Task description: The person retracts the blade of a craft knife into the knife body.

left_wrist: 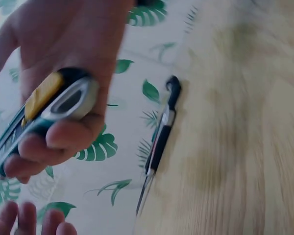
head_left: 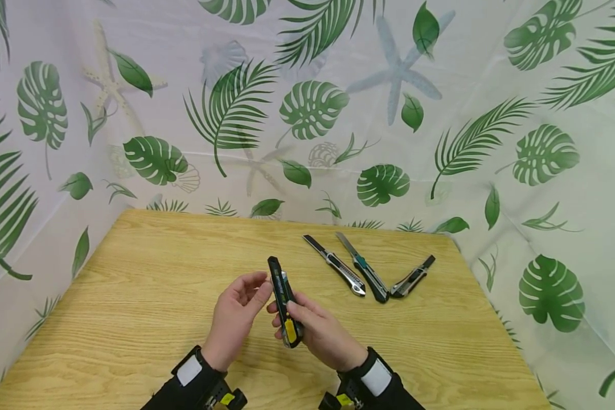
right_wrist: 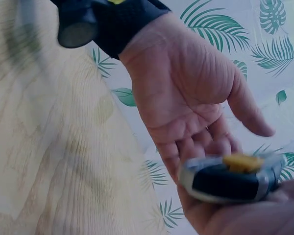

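Item 1: black plastic utility knife w/ yellow slider (head_left: 281, 296), qty 1, in my R grip (head_left: 320, 330), above the counter (head_left: 159, 273); far end toward approx. 11:30, slider end 5:30. Pale/teal bit shows behind; can't tell if a 2nd pc.
R grip: closed round item 1, thumb on top face, fingers beneath.
L grip (head_left: 238, 319): 8 o'clock of item 1; fingers bent, nothing seen in it; contact unclear.
Also on counter: slim silver-&-black knife (head_left: 344, 272), 2 o'clock; long black-&-teal knife (head_left: 370, 279), 2 o'clock, farther; short grey-&-black knife (head_left: 411, 278), approx. 3 o'clock, butt just beside the teal one's.
Handling (my judgement): blade of item 1 not clearly visible, so treat as live; L fingertips best off far end, on body's side instead; R thumb clear of slider, lest blade slide out; firm mid-body hold, slow turns.
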Available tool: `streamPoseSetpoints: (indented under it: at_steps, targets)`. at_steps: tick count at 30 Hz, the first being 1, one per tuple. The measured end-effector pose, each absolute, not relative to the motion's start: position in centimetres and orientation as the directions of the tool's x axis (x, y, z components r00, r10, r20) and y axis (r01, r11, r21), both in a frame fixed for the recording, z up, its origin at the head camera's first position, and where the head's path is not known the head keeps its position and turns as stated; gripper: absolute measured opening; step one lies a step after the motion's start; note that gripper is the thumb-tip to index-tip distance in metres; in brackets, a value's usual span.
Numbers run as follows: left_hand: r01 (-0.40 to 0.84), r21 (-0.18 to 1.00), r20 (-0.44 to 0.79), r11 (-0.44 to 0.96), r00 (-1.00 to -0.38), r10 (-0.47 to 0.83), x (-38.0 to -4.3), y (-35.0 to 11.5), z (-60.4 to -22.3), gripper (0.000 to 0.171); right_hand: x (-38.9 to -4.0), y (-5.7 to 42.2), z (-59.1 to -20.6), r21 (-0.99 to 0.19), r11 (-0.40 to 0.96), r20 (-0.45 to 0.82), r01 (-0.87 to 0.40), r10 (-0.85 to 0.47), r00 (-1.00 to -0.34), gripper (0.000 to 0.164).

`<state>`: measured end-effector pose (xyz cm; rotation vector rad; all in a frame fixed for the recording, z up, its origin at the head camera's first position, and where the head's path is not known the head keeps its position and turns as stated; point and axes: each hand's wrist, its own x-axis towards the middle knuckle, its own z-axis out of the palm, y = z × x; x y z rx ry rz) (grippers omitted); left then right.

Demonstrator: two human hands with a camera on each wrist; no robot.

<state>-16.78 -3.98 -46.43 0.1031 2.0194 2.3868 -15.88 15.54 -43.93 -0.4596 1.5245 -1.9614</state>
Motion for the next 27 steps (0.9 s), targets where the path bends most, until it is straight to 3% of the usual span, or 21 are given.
streamPoseSetpoints:
  at_steps: [4,9,20,27]
  targets:
    - [0.123,0.988,0.126,0.095,-0.992,-0.024,-16.3,-3.3,-46.5,0.044,-16.0,15.4,-43.7,-0.966,-0.129,-0.11,0.224,-0.579,-0.808,0.062]
    - [0.181,0.94,0.187,0.288,-0.982,0.008,-15.6,-2.6,-46.2,0.046,-16.0,15.2,-43.7,-0.963,-0.173,-0.073,0.206,-0.569,-0.819,0.064]
    - [0.283,0.877,0.288,0.388,-0.957,0.048,-15.3,-2.1,-46.7,0.049,-15.7,14.9,-44.1,-0.93,-0.273,-0.032,0.245,-0.606,-0.795,0.061]
    - [0.321,0.817,0.333,0.48,-0.941,0.064,-15.0,-2.0,-46.5,0.054,-15.7,14.7,-44.3,-0.941,-0.263,-0.014,0.212,-0.597,-0.802,0.056]
